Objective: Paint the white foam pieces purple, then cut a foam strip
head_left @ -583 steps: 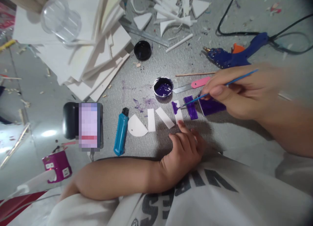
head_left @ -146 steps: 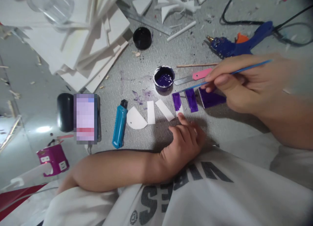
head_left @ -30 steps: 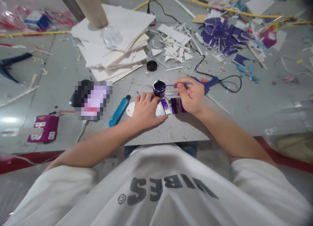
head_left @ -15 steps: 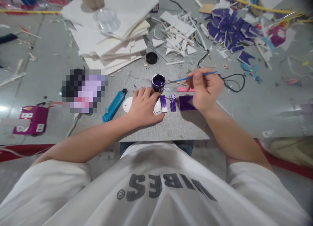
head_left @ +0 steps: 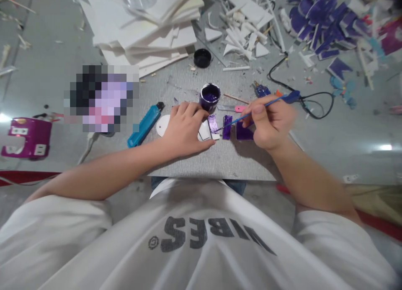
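My right hand [head_left: 272, 121] pinches a thin blue paintbrush [head_left: 241, 117]. Its tip is at a small strip [head_left: 213, 124], purple on top and white at its near end. My left hand [head_left: 187, 127] lies spread over a white cut-out [head_left: 204, 132], covering most of it, with the thumb beside the strip's white end. Just beyond the fingers stands an open jar of purple paint [head_left: 210, 96]. A fully purple strip [head_left: 227, 127] lies right of the first one, and a larger purple piece [head_left: 243, 132] is partly hidden under my right hand.
A teal utility knife [head_left: 145, 126] lies left of my left hand, and a pink craft knife [head_left: 239, 109] behind the strips. The black lid [head_left: 202, 58] sits beyond the jar. White foam sheets [head_left: 150, 34], scraps [head_left: 248, 34] and purple pieces [head_left: 323, 22] fill the back.
My right hand has brought the brush tip from the paint jar down to the partly purple strip. My left hand stays on the white cut-out. The view has shifted.
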Motion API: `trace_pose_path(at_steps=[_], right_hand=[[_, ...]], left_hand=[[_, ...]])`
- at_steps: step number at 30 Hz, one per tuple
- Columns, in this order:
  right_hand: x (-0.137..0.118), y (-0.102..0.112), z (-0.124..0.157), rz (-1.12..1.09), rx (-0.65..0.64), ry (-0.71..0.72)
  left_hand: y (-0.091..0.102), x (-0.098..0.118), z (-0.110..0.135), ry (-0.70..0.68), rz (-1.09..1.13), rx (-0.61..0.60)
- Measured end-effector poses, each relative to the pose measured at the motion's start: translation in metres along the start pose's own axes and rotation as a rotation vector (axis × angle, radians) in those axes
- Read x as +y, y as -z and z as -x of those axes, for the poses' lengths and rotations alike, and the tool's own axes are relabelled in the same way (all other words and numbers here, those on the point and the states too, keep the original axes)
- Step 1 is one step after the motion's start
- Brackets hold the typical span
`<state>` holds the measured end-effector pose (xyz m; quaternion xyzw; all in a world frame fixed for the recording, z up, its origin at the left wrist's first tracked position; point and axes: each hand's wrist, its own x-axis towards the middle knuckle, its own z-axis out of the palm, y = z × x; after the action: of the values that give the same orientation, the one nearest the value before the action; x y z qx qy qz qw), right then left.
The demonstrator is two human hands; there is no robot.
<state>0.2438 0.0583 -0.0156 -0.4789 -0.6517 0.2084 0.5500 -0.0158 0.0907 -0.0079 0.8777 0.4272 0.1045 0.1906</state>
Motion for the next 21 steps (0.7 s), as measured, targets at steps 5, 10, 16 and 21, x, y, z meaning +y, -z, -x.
trace_pose_path(at_steps=[5,10,16,21], right_hand=[[0.0012,0.0025,-0.0005,0.010,-0.063,-0.045],[-0.0020,0.0043,0.0004,0.007,-0.069,-0.066],[-0.0062,0.0068,0.0020,0.084,-0.140,-0.047],[-0.0078,0.0073,0.0027,0.024,-0.093,-0.102]], left_hand=[[-0.0006,-0.0024,0.0010,-0.009,0.023,0.008],[0.0005,-0.0025,0.0015,-0.008,0.027,0.003],[0.0003,-0.0031,0.0018,-0.018,0.043,-0.001],[-0.0008,-0.0038,0.0013,-0.022,0.046,0.004]])
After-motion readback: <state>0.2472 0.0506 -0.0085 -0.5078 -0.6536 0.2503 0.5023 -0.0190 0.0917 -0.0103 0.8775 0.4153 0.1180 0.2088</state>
